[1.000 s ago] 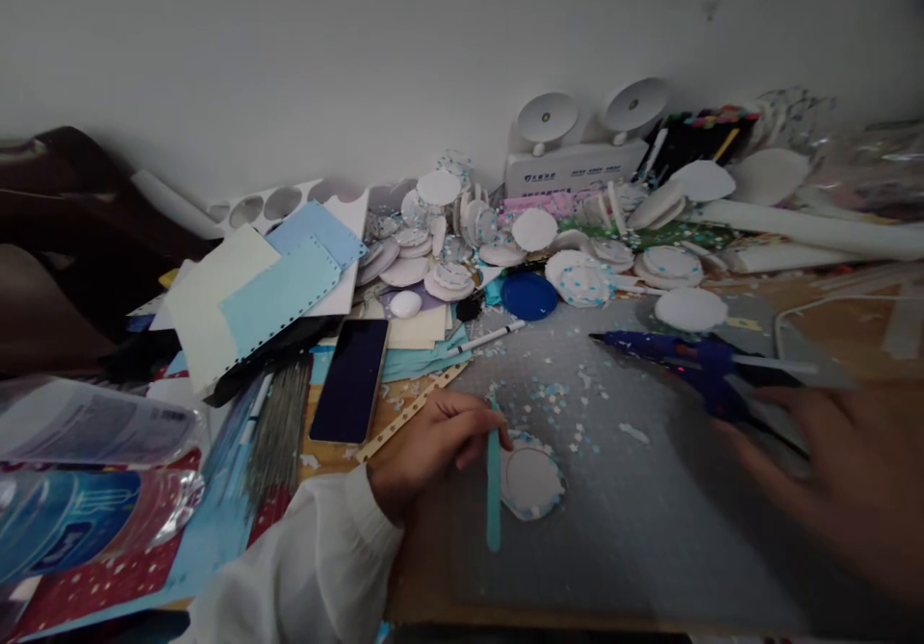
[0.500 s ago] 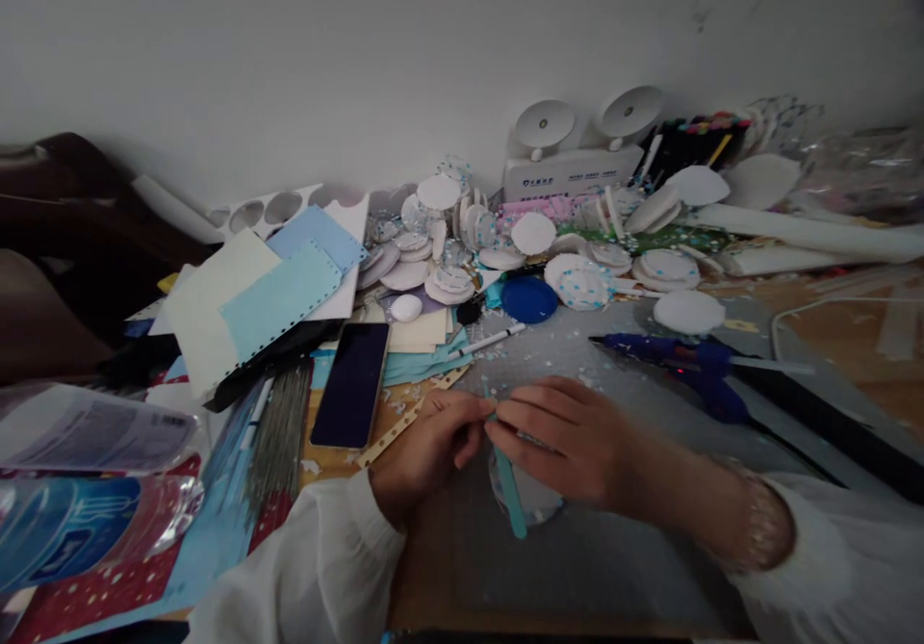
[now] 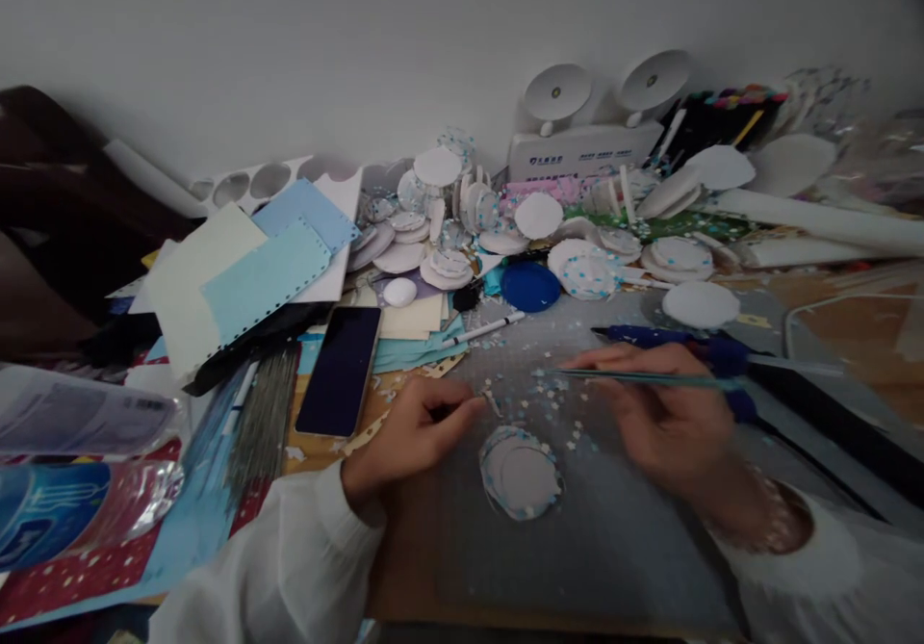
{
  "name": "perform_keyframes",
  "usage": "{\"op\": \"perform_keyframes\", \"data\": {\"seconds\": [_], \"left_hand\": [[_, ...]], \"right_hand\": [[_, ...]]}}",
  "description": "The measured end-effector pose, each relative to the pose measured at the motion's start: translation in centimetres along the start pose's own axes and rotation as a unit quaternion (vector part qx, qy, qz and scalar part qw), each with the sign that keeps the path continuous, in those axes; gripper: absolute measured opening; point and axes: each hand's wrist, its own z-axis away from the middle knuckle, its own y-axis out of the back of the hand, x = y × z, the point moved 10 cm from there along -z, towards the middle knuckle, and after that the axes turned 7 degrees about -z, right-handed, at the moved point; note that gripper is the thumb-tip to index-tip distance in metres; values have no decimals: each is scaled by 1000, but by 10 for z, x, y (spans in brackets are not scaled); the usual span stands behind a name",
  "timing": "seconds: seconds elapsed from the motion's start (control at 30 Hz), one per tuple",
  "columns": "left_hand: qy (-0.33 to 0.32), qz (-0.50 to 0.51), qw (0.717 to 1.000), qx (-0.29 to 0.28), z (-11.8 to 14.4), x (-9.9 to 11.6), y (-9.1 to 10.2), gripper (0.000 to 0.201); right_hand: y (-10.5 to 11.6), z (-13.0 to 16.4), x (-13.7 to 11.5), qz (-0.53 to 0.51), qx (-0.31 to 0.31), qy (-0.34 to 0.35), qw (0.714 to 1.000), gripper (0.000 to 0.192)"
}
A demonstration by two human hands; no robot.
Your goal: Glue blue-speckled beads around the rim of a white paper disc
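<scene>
My right hand (image 3: 660,413) pinches slim teal tweezers (image 3: 650,376), their pointed tip facing left above the mat. The thumb and index finger of my left hand (image 3: 415,432) are closed together; whether a tiny piece is between them I cannot make out. A small pale sliver (image 3: 492,399) shows right at those fingertips. Between and below my hands lies a round white disc (image 3: 521,473) rimmed with small blue and white bits. Loose star-like confetti (image 3: 552,389) is scattered on the grey cutting mat (image 3: 577,548) behind it.
A blue glue gun (image 3: 642,336) lies behind my right hand. A phone (image 3: 339,370), wire bundle (image 3: 264,432) and clear bottle (image 3: 87,509) are at left. A blue round lid (image 3: 530,286), a white pen (image 3: 483,329) and heaped white discs (image 3: 448,267) fill the back.
My hands have parted. The right hand moved right, turning the tweezers from pointing away to lying nearly level, tip left. The disc and confetti beneath are now uncovered. The view shifted slightly.
</scene>
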Motion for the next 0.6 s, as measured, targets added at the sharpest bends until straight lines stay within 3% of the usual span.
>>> {"op": "perform_keyframes", "data": {"seconds": [0.1, 0.23, 0.6], "left_hand": [[-40, -98, 991, -84, 2, 6, -12, 41], [-65, -162, 970, -172, 8, 4, -33, 23], [17, 16, 979, -205, 10, 8, -50, 27]], "right_hand": [[8, 11, 21, -30, 51, -94, 994, 11], [-3, 14, 27, -62, 16, -149, 987, 7], [-19, 34, 30, -193, 5, -228, 954, 8]]}}
